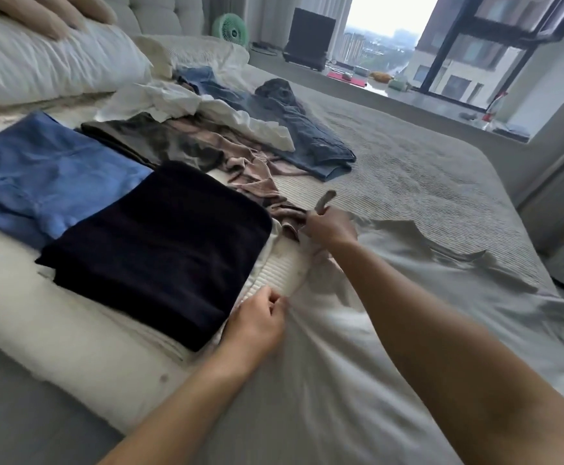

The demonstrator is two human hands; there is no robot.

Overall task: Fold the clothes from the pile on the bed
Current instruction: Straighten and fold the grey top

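Both hands pinch white garment point(357, 330) edge: left point(257, 318), right point(329, 228).

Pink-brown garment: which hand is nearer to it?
Right. The right hand grips white fabric right at the pink-brown garment's near end; the left hand pinches the same fabric further toward the person, beside the folded black item.

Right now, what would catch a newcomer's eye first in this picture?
Both hands pinch a pale garment spread on the bed: the left hand near its edge, the right hand farther up. Left of them lie a folded dark cloth and a blue one, with the unfolded pile behind.
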